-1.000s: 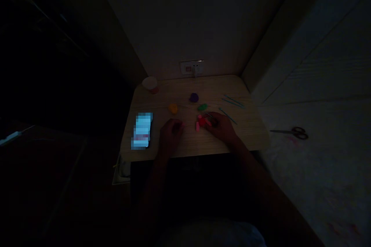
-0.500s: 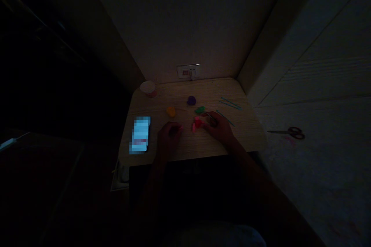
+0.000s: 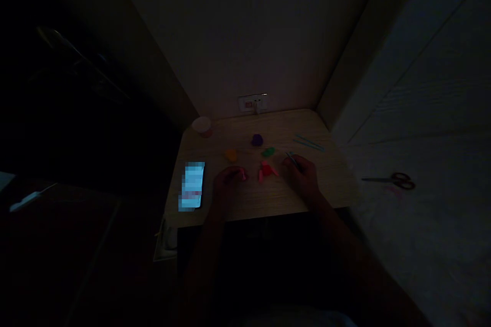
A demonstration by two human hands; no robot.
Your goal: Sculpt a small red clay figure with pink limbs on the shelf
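Observation:
In my left hand [image 3: 226, 184], closed with fingertips together, is a small pink piece [image 3: 243, 174] that looks like modelling clay. My right hand [image 3: 303, 173] is closed round a thin pale stick [image 3: 292, 160], whose tip points up and left. Between the hands, on the table, lies a red lump [image 3: 266, 169] with pink pieces sticking out at its sides and top. Neither hand touches it. Behind it are a green lump [image 3: 268, 152], a purple lump [image 3: 257, 140] and a yellow-orange lump [image 3: 230, 155]. Dim light blurs finger detail.
A lit phone [image 3: 192, 186] lies at the table's left, with a pale cup [image 3: 202, 126] behind it. Two teal sticks [image 3: 309, 142] lie at the right back. Scissors [image 3: 399, 180] rest on the surface to the right. A wall socket [image 3: 253, 103] is behind the table [image 3: 245, 204].
My right hand has drawn away from the red lump to the right, still with the stick. My left hand still holds the pink piece, now more visible. The view has shifted slightly.

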